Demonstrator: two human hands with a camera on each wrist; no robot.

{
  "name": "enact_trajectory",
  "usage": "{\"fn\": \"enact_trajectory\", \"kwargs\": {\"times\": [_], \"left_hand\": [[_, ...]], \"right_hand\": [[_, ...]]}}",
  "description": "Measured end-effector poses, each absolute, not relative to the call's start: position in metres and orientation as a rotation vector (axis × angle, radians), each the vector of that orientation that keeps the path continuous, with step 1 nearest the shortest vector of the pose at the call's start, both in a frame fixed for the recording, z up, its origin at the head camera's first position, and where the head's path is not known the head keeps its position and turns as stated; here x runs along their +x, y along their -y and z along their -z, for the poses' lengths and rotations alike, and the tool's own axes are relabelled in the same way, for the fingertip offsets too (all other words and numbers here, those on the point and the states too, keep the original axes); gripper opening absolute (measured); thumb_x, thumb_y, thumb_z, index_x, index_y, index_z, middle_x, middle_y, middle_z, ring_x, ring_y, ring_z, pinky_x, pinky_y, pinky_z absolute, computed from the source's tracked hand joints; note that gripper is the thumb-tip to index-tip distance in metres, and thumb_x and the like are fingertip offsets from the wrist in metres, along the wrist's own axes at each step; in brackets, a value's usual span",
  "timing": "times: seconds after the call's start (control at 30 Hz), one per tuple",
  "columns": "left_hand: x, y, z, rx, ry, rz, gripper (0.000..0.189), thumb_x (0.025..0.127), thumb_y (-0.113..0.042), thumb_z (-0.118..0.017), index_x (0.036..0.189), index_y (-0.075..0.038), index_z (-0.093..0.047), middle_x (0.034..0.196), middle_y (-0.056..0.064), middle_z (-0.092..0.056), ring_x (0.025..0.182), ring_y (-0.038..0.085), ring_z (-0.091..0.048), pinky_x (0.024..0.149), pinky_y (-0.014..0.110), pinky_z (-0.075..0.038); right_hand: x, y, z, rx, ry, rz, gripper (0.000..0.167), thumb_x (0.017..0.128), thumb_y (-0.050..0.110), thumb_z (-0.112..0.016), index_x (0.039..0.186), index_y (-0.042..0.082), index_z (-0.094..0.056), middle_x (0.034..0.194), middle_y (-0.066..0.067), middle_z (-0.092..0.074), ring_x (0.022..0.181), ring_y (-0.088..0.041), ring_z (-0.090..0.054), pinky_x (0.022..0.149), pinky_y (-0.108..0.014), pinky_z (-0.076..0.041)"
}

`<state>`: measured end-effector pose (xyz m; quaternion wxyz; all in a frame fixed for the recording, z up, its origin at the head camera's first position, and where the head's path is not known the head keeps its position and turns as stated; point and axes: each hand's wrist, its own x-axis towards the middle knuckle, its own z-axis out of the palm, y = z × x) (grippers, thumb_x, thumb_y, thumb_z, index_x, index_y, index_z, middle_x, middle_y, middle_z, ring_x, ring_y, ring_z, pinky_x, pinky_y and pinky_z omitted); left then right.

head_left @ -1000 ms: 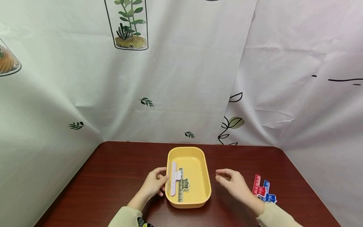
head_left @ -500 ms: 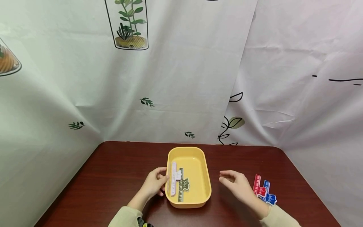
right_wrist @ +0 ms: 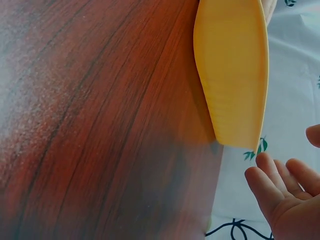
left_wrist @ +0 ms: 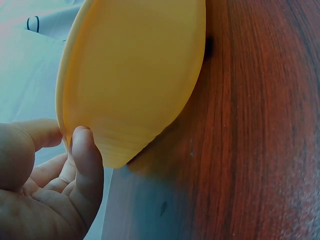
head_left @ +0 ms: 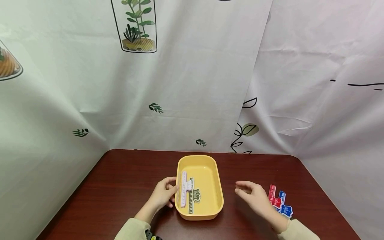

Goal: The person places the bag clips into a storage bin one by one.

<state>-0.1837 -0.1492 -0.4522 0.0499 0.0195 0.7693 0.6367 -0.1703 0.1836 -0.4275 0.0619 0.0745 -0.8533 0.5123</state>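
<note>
A yellow tray (head_left: 210, 191) with rounded corners stands upright on the table, its long sides running front to back. My left hand (head_left: 163, 193) pinches its left rim between thumb and fingers, seen close in the left wrist view as the hand (left_wrist: 55, 185) at the rim. Along the tray's left side lie a pale pink clip (head_left: 183, 190) and a dark green clip (head_left: 191, 196), both long with keyboard-like markings. My right hand (head_left: 252, 196) hovers right of the tray with loosely bent fingers, holding nothing; the right wrist view shows its spread fingers (right_wrist: 262, 185).
A red clip (head_left: 272, 196) and a blue clip (head_left: 283, 206) lie side by side on the dark wood table (head_left: 135, 170), just beyond my right wrist. Behind the table's far edge hangs a white curtain (head_left: 192, 83) printed with leaves and jars.
My right hand has drifted a little to the right, away from the tray and toward the red and blue clips. The left hand and tray have stayed put.
</note>
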Motion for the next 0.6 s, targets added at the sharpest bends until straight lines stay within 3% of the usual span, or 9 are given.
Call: {"fn": "enact_trajectory", "kwargs": {"times": [0.23, 0.6], "left_hand": [[-0.1841, 0.1497, 0.4523, 0.062, -2.348, -1.93, 0.045, 0.097, -0.004, -0.061, 0.136, 0.013, -0.046, 0.076, 0.009, -0.055, 0.051, 0.014, -0.053, 0.038, 0.024, -0.048], [-0.184, 0.1493, 0.4521, 0.054, -2.352, -1.926, 0.045, 0.097, -0.005, -0.061, 0.136, 0.012, -0.046, 0.076, 0.009, -0.055, 0.051, 0.014, -0.053, 0.038, 0.025, -0.048]], "right_hand": [[-0.1712, -0.1876, 0.4298, 0.187, 2.577, -1.538, 0.027, 0.087, 0.006, -0.074, 0.11, -0.006, -0.071, 0.102, -0.015, -0.073, 0.087, -0.017, -0.071, 0.073, -0.022, -0.057], [-0.1693, -0.1937, 0.4311, 0.163, 2.556, -1.651, 0.031, 0.088, 0.002, -0.072, 0.114, -0.013, -0.066, 0.105, -0.025, -0.069, 0.081, -0.016, -0.07, 0.064, -0.027, -0.06]]}}
